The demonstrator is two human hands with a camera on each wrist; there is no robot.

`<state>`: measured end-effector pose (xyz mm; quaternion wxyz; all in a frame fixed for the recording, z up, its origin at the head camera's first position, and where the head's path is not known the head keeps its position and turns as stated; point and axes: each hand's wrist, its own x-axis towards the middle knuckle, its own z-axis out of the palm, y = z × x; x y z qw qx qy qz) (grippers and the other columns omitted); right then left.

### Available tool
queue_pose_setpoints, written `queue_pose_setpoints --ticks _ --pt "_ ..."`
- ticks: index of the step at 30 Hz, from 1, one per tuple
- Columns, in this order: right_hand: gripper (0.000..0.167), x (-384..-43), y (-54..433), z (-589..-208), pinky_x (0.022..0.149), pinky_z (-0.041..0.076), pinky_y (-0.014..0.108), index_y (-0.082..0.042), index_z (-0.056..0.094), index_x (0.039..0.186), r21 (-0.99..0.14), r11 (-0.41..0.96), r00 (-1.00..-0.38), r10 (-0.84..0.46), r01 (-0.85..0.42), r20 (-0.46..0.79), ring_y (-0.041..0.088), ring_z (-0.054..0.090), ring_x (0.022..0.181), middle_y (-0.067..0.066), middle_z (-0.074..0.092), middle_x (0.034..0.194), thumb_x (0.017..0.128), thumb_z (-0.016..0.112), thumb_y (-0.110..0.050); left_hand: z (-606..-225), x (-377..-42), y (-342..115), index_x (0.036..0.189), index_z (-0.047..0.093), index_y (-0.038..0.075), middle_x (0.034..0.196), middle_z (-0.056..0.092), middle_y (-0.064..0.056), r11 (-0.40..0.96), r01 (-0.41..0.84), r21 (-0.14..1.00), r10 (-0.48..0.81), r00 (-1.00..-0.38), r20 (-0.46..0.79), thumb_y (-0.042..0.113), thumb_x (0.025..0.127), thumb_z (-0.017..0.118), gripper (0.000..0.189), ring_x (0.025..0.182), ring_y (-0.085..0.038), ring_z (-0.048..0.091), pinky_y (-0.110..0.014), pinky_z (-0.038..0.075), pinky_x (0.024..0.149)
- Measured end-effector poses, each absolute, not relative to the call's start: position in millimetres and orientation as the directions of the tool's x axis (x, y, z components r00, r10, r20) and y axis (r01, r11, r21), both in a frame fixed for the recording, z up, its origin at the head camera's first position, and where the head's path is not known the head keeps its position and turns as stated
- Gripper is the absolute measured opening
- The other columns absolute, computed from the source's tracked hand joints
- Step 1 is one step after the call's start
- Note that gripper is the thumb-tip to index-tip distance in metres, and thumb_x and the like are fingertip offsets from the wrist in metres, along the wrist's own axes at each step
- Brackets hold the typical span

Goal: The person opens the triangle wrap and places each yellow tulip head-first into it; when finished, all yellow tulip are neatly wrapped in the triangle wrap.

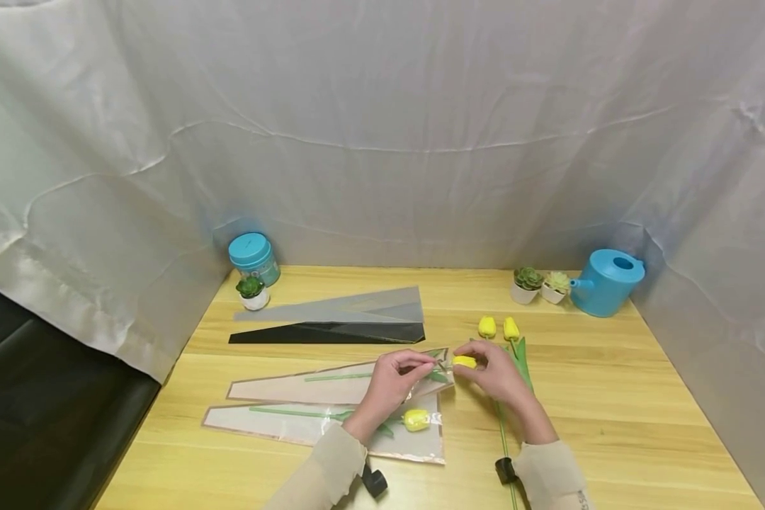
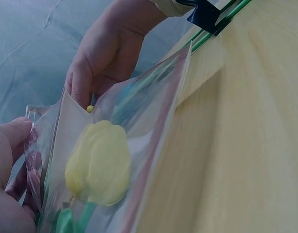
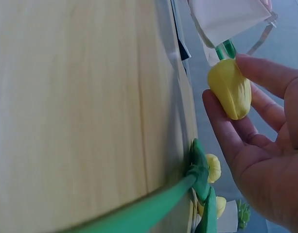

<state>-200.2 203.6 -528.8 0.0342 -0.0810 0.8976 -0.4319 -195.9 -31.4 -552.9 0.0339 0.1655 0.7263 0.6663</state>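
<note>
My left hand (image 1: pixel 392 379) pinches the open wide end of a clear flower sleeve (image 1: pixel 268 389) with a brownish border. A green stem runs inside that sleeve. My right hand (image 1: pixel 500 375) holds the yellow head of an artificial tulip (image 3: pixel 230 90) between thumb and fingers, just outside the sleeve's mouth. Nearer the front edge lies a second clear sleeve (image 1: pixel 229 416), with another yellow tulip (image 1: pixel 416 420) inside it. In the left wrist view this sleeved tulip (image 2: pixel 99 162) fills the middle, beside the left fingers (image 2: pixel 15 131).
Two loose yellow tulips (image 1: pixel 486 326) lie right of my right hand, stems toward me. Behind the clear sleeves are a grey sleeve (image 1: pixel 382 306) and a black sleeve (image 1: pixel 357 333). A blue watering can (image 1: pixel 602 290), potted succulents (image 1: pixel 526 287) and a blue-lidded jar (image 1: pixel 251 251) stand along the back.
</note>
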Motion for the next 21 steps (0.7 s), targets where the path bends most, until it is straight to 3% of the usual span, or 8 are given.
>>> queue_pose_setpoints --ticks 7,16,21 --pt "0.026 -199.7 197.0 -528.6 0.084 0.057 0.033 -0.018 0.078 0.109 -0.770 0.627 -0.987 -0.160 -0.117 0.020 0.023 0.069 0.102 0.006 0.075 0.115 0.085 0.087 -0.025 -554.4 -196.6 -31.3 0.106 0.082 0.010 0.103 0.081 -0.008 0.043 0.209 0.977 0.284 -0.940 0.189 0.023 0.095 0.077 0.017 0.090 -0.007 0.074 -0.018 0.054 0.075" --pt "0.021 -199.9 190.8 -527.2 0.070 0.053 0.029 -0.013 0.078 0.105 -0.788 0.604 -0.985 -0.170 -0.116 0.015 0.018 0.062 0.088 0.006 0.074 0.106 0.086 0.086 -0.017 -553.6 -196.3 -31.4 0.106 0.082 0.011 0.102 0.081 -0.007 0.055 0.207 0.977 0.292 -0.939 0.183 0.022 0.096 0.076 0.016 0.092 -0.006 0.073 -0.021 0.057 0.082" --pt "0.022 -200.5 189.9 -529.2 0.070 0.053 0.028 -0.013 0.079 0.106 -0.803 0.588 -0.986 -0.165 -0.100 0.003 0.018 0.062 0.088 0.007 0.074 0.106 0.085 0.086 -0.015 -553.2 -195.7 -32.1 0.106 0.082 0.011 0.101 0.081 -0.008 0.058 0.209 0.976 0.295 -0.938 0.183 0.022 0.096 0.076 0.016 0.091 -0.005 0.073 -0.021 0.056 0.080"
